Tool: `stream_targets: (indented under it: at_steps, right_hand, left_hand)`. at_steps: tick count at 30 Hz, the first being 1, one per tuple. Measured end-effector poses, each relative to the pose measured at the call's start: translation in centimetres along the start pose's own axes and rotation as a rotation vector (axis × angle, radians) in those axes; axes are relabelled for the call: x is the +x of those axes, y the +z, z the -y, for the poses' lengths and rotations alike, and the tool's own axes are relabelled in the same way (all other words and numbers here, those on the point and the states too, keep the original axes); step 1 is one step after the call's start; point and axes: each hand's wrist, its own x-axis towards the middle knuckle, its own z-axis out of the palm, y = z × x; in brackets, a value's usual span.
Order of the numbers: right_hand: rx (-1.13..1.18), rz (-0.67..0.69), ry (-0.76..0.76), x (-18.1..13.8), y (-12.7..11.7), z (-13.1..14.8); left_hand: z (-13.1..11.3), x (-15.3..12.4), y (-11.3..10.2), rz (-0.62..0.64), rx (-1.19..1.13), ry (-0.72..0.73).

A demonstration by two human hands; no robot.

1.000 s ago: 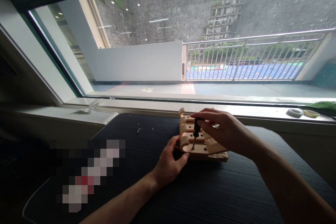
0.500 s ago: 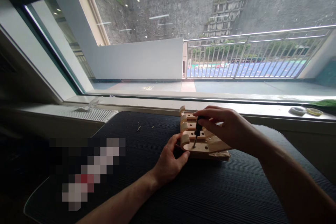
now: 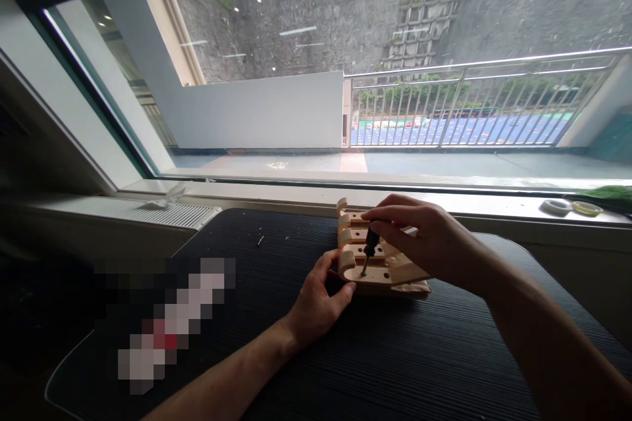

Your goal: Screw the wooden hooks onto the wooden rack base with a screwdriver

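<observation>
My right hand (image 3: 412,227) is closed round the black handle of a screwdriver (image 3: 371,243). The screwdriver leans slightly, and its tip meets a hole near the left end of the front wooden hook (image 3: 375,275). Several such pale wooden hooks with curled ends and round holes lie side by side, partly covered by my right hand. Gripping the left end of the front wooden hook is my left hand (image 3: 323,289), its thumb at the near edge and its fingers round the curled end. Under the hooks shows a layer of brown material (image 3: 415,291).
The black table (image 3: 276,276) bears a small metal piece (image 3: 260,240) and crumbs left of the hooks. A blurred-out patch (image 3: 172,325) covers something at the left. Two rolls of tape (image 3: 557,207) and a clear plastic wrapper (image 3: 170,198) lie by the window.
Hardly anything differs. The whole view has shifted very slightly, and the screwdriver stays in the same hole with both hands in place.
</observation>
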Motion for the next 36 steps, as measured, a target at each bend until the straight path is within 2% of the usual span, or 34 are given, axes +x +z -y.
stream_targets:
  at_steps: [14,22,29,36]
  right_hand:
    - [-0.001,-0.088,0.043,0.3,1.1,-0.5]
    - [0.026,-0.019,-0.005,0.1,1.0,-0.3]
    - [-0.032,-0.064,0.006,0.3,1.3,-1.2]
    - [-0.119,-0.120,0.007,0.4,1.9,-0.6]
  left_hand:
    - [0.2,0.0,0.0,-0.005,0.032,0.003]
    - [0.0,0.1,0.0,0.001,0.010,-0.005]
    - [0.1,0.1,0.0,-0.014,0.004,-0.004]
    - [0.0,0.0,0.0,-0.014,0.032,-0.002]
